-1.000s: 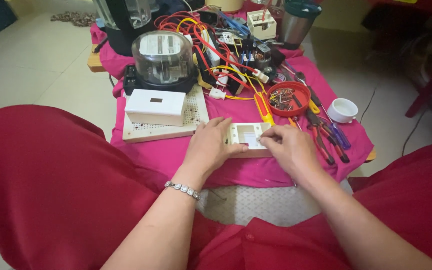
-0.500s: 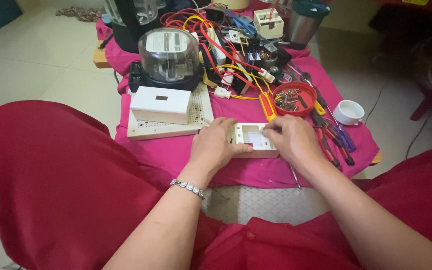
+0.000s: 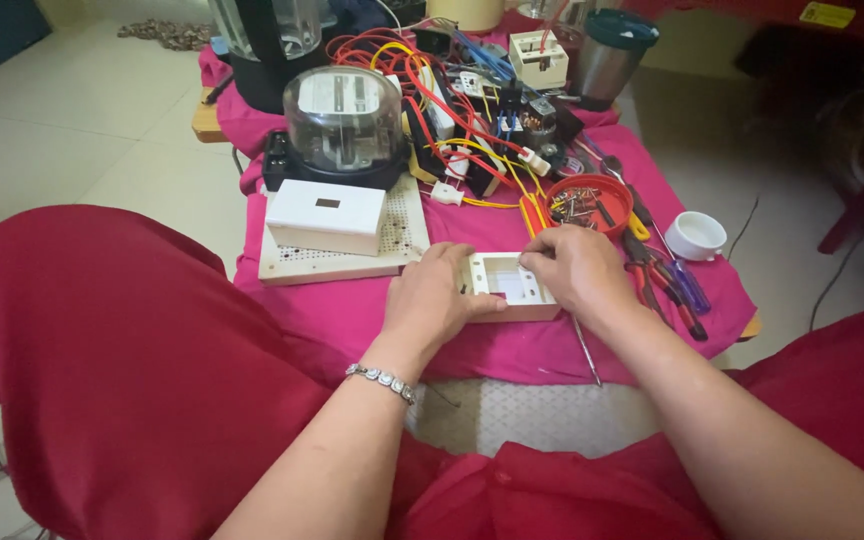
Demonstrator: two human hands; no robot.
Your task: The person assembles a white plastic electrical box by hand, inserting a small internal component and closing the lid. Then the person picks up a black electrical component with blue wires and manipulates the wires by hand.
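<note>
- two hands on one white open box (image 3: 508, 287), lying on the pink cloth (image 3: 352, 310) at the table's near edge, same spot as half a second ago.
- my left hand (image 3: 430, 300) clasps its left end, fingers curled on the rim, as before.
- my right hand (image 3: 574, 270) pinches the right rim; earlier it sat slightly lower.
- perforated board (image 3: 397, 235) and red bowl of screws (image 3: 582, 203) unmoved.
</note>
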